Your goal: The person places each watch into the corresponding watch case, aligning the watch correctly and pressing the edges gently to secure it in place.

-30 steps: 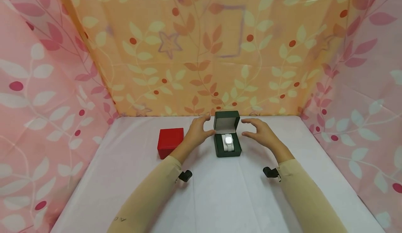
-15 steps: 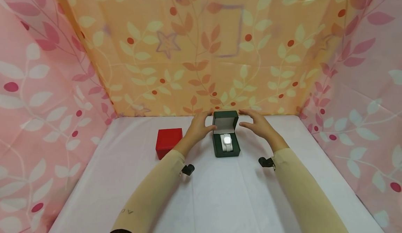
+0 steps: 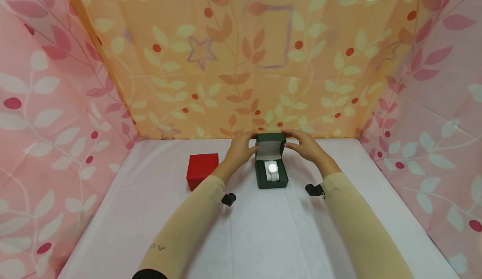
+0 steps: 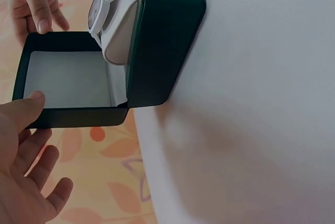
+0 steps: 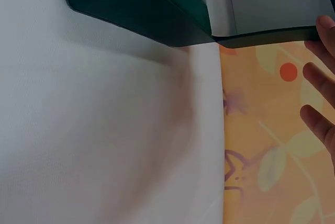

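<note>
A dark green watch box stands with its lid raised, showing a pale lining. Inside, a white watch is wrapped round a light cushion. My left hand pinches the lid's left edge, its thumb over the rim and its forefinger behind; the other fingers spread apart. On the opposite edge, my right hand holds the lid between thumb and fingers, which are partly cut off in the right wrist view.
To the left of the watch box sits a closed red box, partly behind the left forearm. A white cloth covers the table. An orange patterned curtain hangs at the back edge, with pink ones on both sides.
Both hands have closed in on the raised lid from either side, the right hand moving left and up to its edge. The watch box and red box have stayed in place.
</note>
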The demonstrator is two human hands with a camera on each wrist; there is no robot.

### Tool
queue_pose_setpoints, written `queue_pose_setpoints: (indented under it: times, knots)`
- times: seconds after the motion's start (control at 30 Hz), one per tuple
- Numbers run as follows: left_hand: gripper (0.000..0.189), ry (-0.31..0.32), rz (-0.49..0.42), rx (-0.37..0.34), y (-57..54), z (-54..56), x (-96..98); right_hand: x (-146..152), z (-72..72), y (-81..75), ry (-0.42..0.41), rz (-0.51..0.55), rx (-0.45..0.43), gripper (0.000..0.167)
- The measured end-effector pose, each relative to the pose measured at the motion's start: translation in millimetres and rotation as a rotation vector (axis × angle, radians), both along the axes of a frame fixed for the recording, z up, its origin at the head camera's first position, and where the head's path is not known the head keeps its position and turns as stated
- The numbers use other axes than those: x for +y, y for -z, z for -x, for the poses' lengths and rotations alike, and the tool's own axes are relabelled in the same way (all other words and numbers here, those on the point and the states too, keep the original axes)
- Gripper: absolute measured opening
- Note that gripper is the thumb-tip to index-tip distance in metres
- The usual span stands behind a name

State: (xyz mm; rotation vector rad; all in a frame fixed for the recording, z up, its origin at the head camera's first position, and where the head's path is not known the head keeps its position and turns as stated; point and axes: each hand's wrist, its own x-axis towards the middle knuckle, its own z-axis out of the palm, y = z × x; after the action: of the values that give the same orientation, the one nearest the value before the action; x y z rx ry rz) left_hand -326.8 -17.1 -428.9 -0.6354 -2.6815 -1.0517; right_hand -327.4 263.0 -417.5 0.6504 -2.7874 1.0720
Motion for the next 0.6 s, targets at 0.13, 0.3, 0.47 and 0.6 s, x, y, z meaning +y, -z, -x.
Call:
queue_pose_setpoints:
  times: [0.13, 0.3, 0.47, 0.6]
  knots:
    - [0.046, 0.011, -0.023, 0.007, -1.1, 1.0, 1.7, -2.4, 0.4, -1.0, 0.008, 0.007, -0.007, 0.055]
    - [0.039, 0.009, -0.055, -0.004, -1.5, 1.2, 2.4, -4.9, 0.3, -2.4, 0.014, 0.015, -0.029, 0.054]
    - [0.035, 0.006, -0.065, 0.000, -0.9, 0.1, 3.0, -3.9, 1.6, -3.1, 0.024, 0.008, -0.042, 0.049]
    - [0.033, 0.007, -0.068, -0.001, -0.5, -2.0, 3.3, -3.1, 0.1, -5.1, 0.029, 0.009, -0.063, 0.047]
